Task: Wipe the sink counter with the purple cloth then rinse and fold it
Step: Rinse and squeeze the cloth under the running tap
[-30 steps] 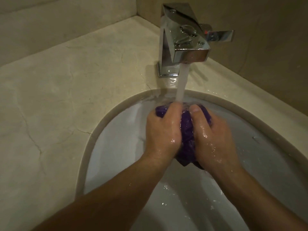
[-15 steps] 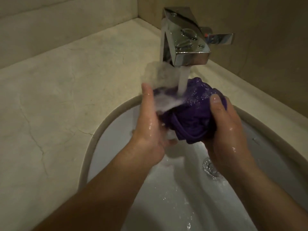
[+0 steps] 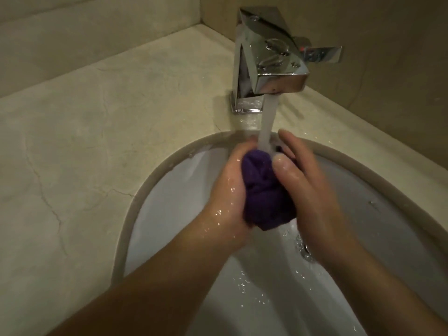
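Purple cloth (image 3: 264, 190) sits bunched into a wet wad between our two hands, held over the basin right under the running stream of water (image 3: 266, 127). Our left hand (image 3: 230, 187) wraps it from one side, fingers curled round the wad in a firm grip; our right hand (image 3: 308, 180) closes on it from the other side, thumb pressed against the fabric, while the forefinger sticks out past the stream. Both hands are wet and shiny. Below them the white sink (image 3: 169, 214) carries splashes and running water, and the drain (image 3: 304, 251) shows just beside our right wrist. Above, the square chrome faucet (image 3: 271, 64) pours steadily, its lever (image 3: 322, 54) swung out to the side. Around the bowl the pale stone counter (image 3: 97, 141) shows a few drops near the faucet base. We judge that the wiping is over and that we are in the middle of the rinse; wringing out, shutting off the water and folding are not yet done. We can read no brand, label or writing anywhere, only a small red mark on the lever.
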Motion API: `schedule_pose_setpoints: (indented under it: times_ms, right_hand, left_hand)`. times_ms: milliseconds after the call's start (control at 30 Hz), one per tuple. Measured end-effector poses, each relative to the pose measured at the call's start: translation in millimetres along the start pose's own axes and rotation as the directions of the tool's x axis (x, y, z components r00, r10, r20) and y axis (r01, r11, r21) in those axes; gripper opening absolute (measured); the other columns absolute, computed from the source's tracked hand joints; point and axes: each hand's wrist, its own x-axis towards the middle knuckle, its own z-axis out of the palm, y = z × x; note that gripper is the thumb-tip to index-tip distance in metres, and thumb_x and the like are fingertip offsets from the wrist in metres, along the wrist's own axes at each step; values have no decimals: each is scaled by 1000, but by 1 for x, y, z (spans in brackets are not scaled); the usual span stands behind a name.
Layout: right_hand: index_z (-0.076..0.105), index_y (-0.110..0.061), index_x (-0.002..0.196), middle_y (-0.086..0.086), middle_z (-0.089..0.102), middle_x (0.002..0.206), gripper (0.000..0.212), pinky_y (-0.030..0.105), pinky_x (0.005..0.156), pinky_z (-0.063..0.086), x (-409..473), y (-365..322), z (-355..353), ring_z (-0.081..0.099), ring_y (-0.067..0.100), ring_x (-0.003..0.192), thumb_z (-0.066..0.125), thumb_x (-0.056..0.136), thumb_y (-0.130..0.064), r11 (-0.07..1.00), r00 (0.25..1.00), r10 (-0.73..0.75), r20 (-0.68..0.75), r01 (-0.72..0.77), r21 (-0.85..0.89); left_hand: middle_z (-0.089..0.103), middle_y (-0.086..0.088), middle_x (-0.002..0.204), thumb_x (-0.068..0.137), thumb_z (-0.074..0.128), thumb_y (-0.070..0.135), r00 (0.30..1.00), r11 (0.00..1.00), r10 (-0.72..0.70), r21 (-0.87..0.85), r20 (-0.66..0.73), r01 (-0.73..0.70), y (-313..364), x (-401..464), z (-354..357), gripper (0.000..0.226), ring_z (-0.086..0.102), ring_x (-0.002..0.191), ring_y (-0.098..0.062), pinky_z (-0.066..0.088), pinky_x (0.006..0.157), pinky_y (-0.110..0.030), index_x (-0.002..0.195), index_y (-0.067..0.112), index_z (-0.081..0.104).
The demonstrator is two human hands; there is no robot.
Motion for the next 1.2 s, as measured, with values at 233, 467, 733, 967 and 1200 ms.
schedule_pose_setpoints:
  times_ms: [233, 467, 733, 967, 1200]
  right_hand:
    - [61, -48, 99, -15, 69, 90, 28, 12, 60, 48, -4, 5, 10, 67, -2, 79, 43, 89, -67, 959, 990, -32, -134, -7, -284]
    - [60, -40, 86, -26, 65, 86, 30, 6, 59, 47, -3, 8, 8, 64, -5, 81, 35, 100, -49, 913, 984, -100, -150, 31, -407]
    - [60, -32, 81, -13, 65, 77, 28, 18, 57, 51, -4, 8, 8, 64, 7, 71, 40, 96, -44, 905, 973, -168, -160, 88, -416]
    - [65, -24, 125, 1, 74, 105, 30, 27, 65, 59, 11, -4, -9, 76, 14, 85, 56, 100, -10, 949, 941, 177, -290, -85, 303]
    - [73, -27, 115, 10, 70, 116, 31, 54, 99, 52, 2, 2, 0, 67, 28, 110, 61, 86, -25, 995, 976, -98, -192, 102, 7]
  left_hand:
    - [76, 1, 93, 70, 63, 70, 928, 929, 314, 267, -203, -256, -9, -1, 3, 52, 75, 85, -23, 61, 82, -48, 103, 31, 70]
    - [70, 6, 69, 85, 64, 42, 889, 884, 403, 344, -219, -316, -15, -2, 4, 22, 73, 82, -21, 59, 86, -50, 73, 26, 73]
    - [73, 3, 88, 89, 63, 46, 875, 874, 431, 343, -221, -344, -16, -3, 4, 21, 71, 88, -20, 60, 82, -44, 95, 28, 73]
    - [72, -9, 123, 74, 35, 90, 989, 982, 133, -141, 68, -122, 4, 7, -5, 94, 67, 117, -32, 47, 105, -53, 129, 20, 67]
    - [72, -9, 99, 90, 63, 49, 956, 936, -215, -238, 199, 260, 5, 14, -13, 42, 67, 95, -28, 51, 100, -39, 101, 11, 74]
